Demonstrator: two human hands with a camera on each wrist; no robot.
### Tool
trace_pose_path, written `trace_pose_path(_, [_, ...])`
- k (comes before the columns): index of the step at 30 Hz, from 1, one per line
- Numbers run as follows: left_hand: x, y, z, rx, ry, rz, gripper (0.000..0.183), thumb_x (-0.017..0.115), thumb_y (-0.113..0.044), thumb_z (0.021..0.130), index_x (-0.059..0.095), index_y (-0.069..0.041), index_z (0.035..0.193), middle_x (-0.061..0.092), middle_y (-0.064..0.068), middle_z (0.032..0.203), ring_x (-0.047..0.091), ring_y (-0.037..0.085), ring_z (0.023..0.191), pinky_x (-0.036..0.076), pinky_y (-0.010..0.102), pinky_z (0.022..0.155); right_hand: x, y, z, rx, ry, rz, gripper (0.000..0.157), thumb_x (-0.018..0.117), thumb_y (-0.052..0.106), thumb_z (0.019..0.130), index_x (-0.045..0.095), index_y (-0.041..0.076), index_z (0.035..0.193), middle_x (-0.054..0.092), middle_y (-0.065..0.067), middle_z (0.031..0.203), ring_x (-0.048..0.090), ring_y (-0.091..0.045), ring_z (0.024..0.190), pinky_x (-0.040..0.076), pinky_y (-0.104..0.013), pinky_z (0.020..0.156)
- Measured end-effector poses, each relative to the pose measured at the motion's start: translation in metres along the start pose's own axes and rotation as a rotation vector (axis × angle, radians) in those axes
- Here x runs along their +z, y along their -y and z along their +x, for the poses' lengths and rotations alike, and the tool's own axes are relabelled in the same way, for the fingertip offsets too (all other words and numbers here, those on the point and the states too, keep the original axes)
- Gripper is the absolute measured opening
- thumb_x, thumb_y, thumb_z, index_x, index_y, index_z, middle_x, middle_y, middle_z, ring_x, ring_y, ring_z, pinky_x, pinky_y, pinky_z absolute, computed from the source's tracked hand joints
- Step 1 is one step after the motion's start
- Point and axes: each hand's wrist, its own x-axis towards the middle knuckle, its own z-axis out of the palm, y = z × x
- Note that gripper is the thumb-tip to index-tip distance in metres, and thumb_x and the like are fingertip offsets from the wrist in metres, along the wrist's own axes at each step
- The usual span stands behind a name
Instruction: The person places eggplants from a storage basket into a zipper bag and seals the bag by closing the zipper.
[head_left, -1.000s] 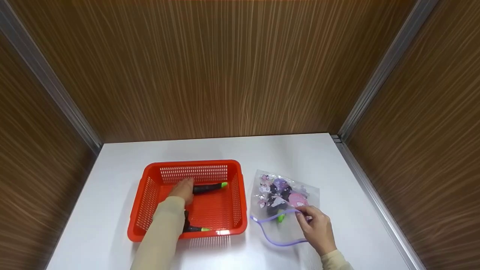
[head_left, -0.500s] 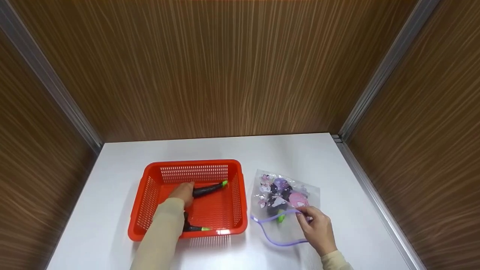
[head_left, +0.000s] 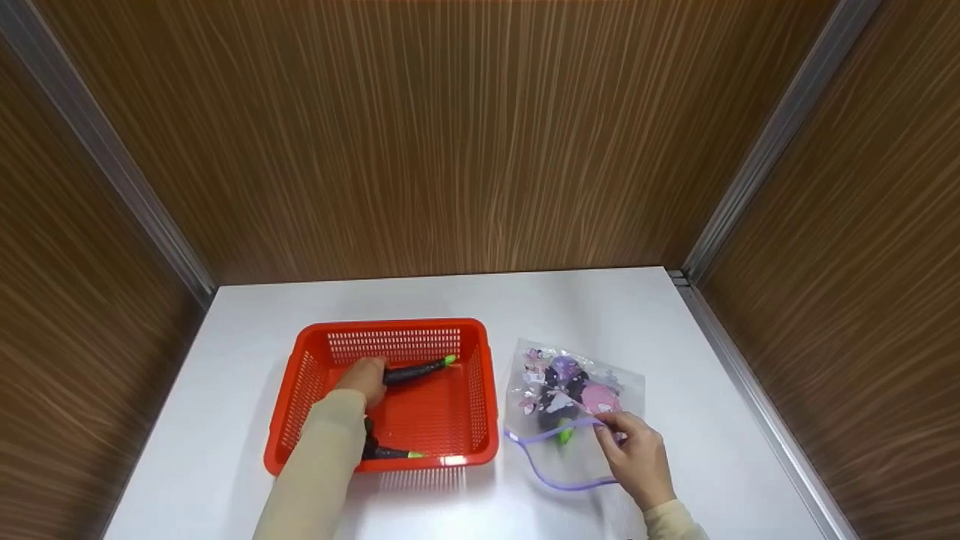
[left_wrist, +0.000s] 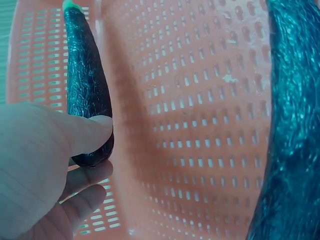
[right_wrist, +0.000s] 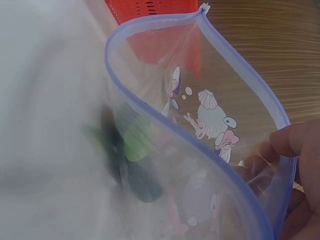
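Left hand [head_left: 362,381] pinching a long black, green-tipped eggplant [head_left: 414,373], far in the red plastic basket [head_left: 390,325]; near eggplant [head_left: 388,453] unbagged. At right, right hand [head_left: 637,457] gripping clear, purple-rimmed plastic bag [right_wrist: 170,123], apparently one bagged eggplant [head_left: 565,431] inside.

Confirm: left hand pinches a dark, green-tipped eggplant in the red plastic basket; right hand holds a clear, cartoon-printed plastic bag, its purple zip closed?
Not closed: the purple zip of the bag gapes open, as the right wrist view shows. The rest stands.
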Motion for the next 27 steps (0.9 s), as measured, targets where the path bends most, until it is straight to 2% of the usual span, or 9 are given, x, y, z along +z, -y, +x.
trace_pose_path(7, [-0.015, -0.009, -0.006, 0.011, -0.024, -0.003, 0.028, 0.07, 0.004, 0.079, 0.064, -0.005, 0.104, 0.064, 0.008, 0.095, 0.054, 0.023, 0.082, 0.048, 0.044, 0.082, -0.004, 0.005, 0.006, -0.01, -0.013, 0.0, 0.015, 0.074, 0.003, 0.079, 0.073, 0.017, 0.085, 0.063, 0.016, 0.077, 0.057, -0.004, 0.067, 0.048, -0.021, 0.055])
trace_pose_path(11, [-0.023, -0.014, -0.011, 0.006, -0.019, -0.015, 0.027, 0.073, 0.0, 0.079, 0.065, -0.007, 0.105, 0.065, 0.005, 0.093, 0.055, 0.021, 0.08, 0.049, 0.043, 0.08, -0.006, 0.008, 0.007, -0.006, -0.003, 0.007, 0.014, 0.075, 0.004, 0.079, 0.073, 0.017, 0.085, 0.062, 0.016, 0.077, 0.057, -0.004, 0.067, 0.048, -0.021, 0.055])
trace_pose_path(15, [-0.029, -0.018, -0.017, -0.005, -0.002, -0.069, 0.03, 0.075, -0.005, 0.081, 0.067, -0.011, 0.109, 0.064, 0.003, 0.093, 0.057, 0.021, 0.08, 0.05, 0.043, 0.082, -0.005, 0.007, 0.006, -0.015, 0.005, 0.003, 0.014, 0.076, 0.004, 0.078, 0.072, 0.016, 0.084, 0.063, 0.014, 0.078, 0.057, -0.004, 0.067, 0.049, -0.021, 0.055])
trace_pose_path(18, [-0.036, -0.022, -0.023, 0.004, -0.008, -0.091, 0.032, 0.075, -0.008, 0.083, 0.066, -0.01, 0.113, 0.063, 0.003, 0.096, 0.057, 0.023, 0.084, 0.05, 0.045, 0.084, -0.005, 0.006, 0.006, -0.024, 0.008, 0.003, 0.014, 0.077, 0.004, 0.078, 0.073, 0.016, 0.084, 0.064, 0.012, 0.077, 0.058, -0.004, 0.067, 0.05, -0.022, 0.055])
trace_pose_path(27, [-0.055, -0.029, -0.04, 0.06, -0.055, -0.073, 0.038, 0.075, -0.012, 0.084, 0.064, -0.007, 0.12, 0.063, 0.007, 0.113, 0.056, 0.024, 0.096, 0.047, 0.047, 0.093, -0.003, 0.007, 0.009, -0.014, 0.044, 0.052, 0.009, 0.079, 0.013, 0.08, 0.073, 0.016, 0.086, 0.063, 0.015, 0.077, 0.059, -0.003, 0.067, 0.054, -0.03, 0.056])
